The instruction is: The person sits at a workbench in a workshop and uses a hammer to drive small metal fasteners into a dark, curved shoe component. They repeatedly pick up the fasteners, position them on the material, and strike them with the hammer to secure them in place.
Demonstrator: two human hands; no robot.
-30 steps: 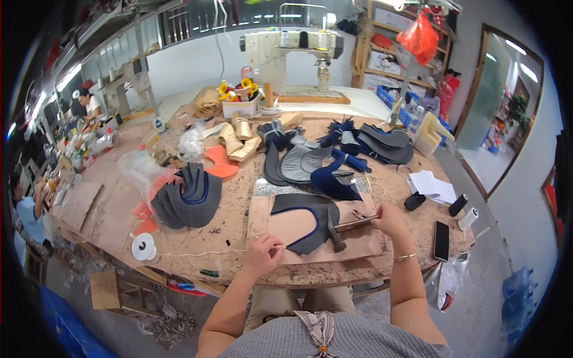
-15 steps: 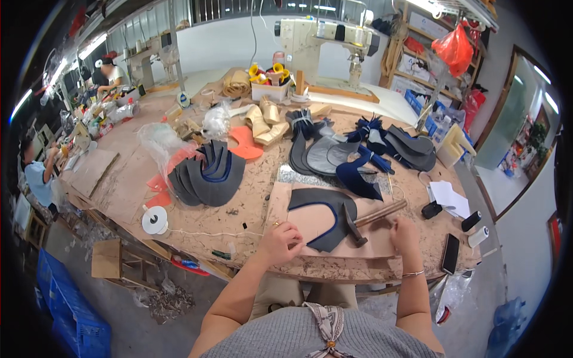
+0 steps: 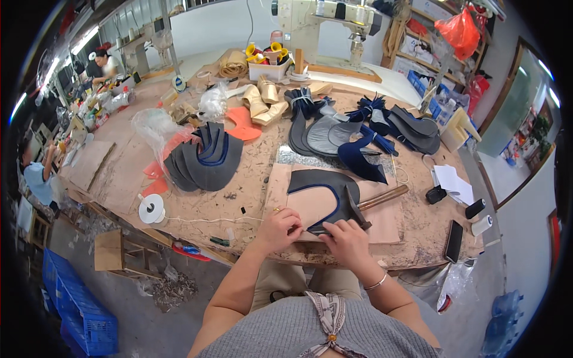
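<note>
A dark grey U-shaped shoe-upper piece (image 3: 349, 190) with a blue inner edge lies on a pale board in front of me. My left hand (image 3: 279, 231) is closed, fingertips bent together beside the piece's lower left end; what they pinch is too small to make out. A thin white cord (image 3: 209, 219) runs from a white spool (image 3: 151, 209) to this hand. My right hand (image 3: 347, 243) is closed at the piece's near end, with a slim dark object partly showing at its fingertips. A hammer (image 3: 382, 198) rests across the piece's right side, its head just beyond my right hand.
Stacked grey upper pieces (image 3: 206, 158) lie left, more grey and navy pieces (image 3: 328, 140) beyond the board (image 3: 277, 185). A phone (image 3: 453, 241), thread spools (image 3: 476, 209) and white papers (image 3: 452, 184) are at right. A sewing machine (image 3: 298, 30) stands behind. Another person (image 3: 37, 173) sits far left.
My right hand has moved left from beside the hammer handle to the near end of the upper piece, close to my left hand. The left hand stays nearly in place.
</note>
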